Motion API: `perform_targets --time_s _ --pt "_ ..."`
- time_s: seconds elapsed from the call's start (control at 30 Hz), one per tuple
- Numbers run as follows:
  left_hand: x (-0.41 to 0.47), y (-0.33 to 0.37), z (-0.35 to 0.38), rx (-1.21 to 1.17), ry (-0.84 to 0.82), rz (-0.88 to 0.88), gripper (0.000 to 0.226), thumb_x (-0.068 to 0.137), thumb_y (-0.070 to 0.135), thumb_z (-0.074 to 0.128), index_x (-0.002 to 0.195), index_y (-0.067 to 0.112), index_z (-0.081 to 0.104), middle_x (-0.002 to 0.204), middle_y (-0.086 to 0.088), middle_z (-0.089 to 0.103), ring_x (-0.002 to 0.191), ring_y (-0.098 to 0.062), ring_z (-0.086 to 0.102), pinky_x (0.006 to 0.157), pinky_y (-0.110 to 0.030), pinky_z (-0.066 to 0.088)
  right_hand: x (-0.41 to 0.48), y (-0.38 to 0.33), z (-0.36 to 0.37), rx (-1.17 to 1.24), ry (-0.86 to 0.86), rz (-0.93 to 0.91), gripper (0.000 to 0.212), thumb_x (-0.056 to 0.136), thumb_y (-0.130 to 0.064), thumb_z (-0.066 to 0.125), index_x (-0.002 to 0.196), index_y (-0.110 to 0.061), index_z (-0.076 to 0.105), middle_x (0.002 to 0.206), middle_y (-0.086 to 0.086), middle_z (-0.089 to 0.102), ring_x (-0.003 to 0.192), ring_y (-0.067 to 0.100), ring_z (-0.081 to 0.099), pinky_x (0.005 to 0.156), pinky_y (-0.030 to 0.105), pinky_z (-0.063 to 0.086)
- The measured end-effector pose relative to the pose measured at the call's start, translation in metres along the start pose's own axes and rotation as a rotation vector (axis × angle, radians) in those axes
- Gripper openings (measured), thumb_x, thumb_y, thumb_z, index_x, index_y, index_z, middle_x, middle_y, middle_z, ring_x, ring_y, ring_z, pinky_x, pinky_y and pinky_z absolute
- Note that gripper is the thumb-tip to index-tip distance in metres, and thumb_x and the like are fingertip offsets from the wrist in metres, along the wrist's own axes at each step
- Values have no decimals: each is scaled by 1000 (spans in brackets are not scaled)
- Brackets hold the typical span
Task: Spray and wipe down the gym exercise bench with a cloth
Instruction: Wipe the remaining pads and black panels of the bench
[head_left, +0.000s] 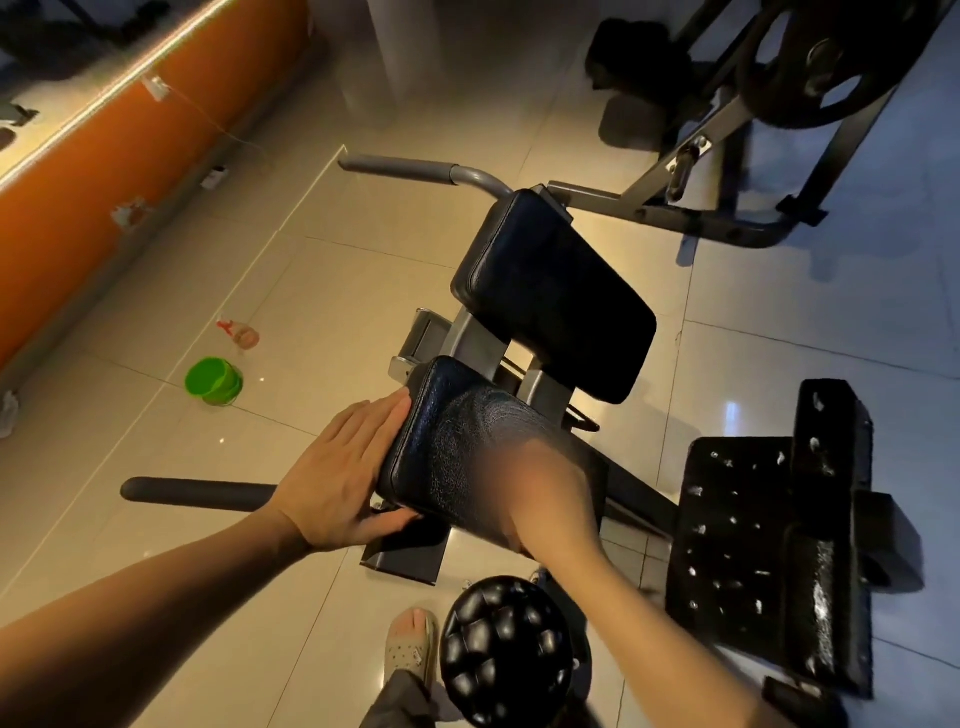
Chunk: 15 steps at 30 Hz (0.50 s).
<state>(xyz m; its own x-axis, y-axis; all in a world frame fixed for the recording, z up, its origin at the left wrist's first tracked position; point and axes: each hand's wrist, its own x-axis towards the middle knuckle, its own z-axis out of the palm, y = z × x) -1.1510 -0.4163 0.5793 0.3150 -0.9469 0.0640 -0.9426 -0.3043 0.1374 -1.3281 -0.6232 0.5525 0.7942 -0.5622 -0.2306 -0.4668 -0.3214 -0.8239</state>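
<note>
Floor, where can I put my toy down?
Bare tiles lie between the green bucket and the black handle bar, and left of the upper pad. It is crowded by the foot, round stool and speckled black plate.

The single view came from a camera on the person's head and looked forward and steeply down over the bench (550, 296). It sat close: both forearms ran in from the bottom edge, the left hand (343, 478) and the blurred right hand (550, 483) reached the near pad (457, 441) at mid-frame, and a foot (413, 644) showed straight below. The wide lens bowed the floor (171, 519) and took in an orange counter (104, 171) top left and a weight machine (779, 104) top right, farther off.
</note>
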Motion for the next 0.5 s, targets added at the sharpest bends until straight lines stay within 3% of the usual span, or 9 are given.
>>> perform_targets --time_s 0.1,0.17,0.27,0.37,0.43,0.5 --pt "1 1 0 -7 6 4 117 82 71 66 161 1 15 167 -18 23 151 -33 31 120 -55 32 -3 52 -18 -55 79 277 9 93 -20 72 91 -22 63 84 -6 65 82 17 65 60 21 42" --pt "1 1 1 -11 1 4 116 83 72 64 162 2 14 167 -17 22 152 -32 31 120 -55 32 22 62 -27 -56 114 422 9 94 -20 71 99 -14 66 89 0 66 88 24 68 64 26 50" --pt "1 -1 1 -8 -26 -4 116 84 73 62 162 2 13 168 -17 20 152 -31 29 121 -53 30 62 33 -23 -22 197 331 12 93 -21 70 100 -12 68 90 1 65 88 25 66 63 24 44" --pt "1 -2 1 -1 -30 -5 116 83 72 64 161 1 15 168 -17 20 152 -32 29 122 -53 30 71 -11 -10 11 151 189 8 96 -23 67 93 -20 61 83 -7 59 73 7 58 49 13 36" --pt "0 -3 1 -8 -28 -2 117 83 72 65 161 0 16 168 -18 20 152 -33 30 121 -54 30 58 -15 -5 21 93 132 10 95 -26 67 91 -22 59 87 -5 62 76 5 57 55 12 42" --pt "0 -3 1 -15 -29 5 117 83 71 66 161 -1 16 168 -19 20 152 -33 30 120 -54 31 34 2 -2 26 5 128 10 94 -28 68 90 -23 61 91 -3 65 85 11 61 66 23 53"
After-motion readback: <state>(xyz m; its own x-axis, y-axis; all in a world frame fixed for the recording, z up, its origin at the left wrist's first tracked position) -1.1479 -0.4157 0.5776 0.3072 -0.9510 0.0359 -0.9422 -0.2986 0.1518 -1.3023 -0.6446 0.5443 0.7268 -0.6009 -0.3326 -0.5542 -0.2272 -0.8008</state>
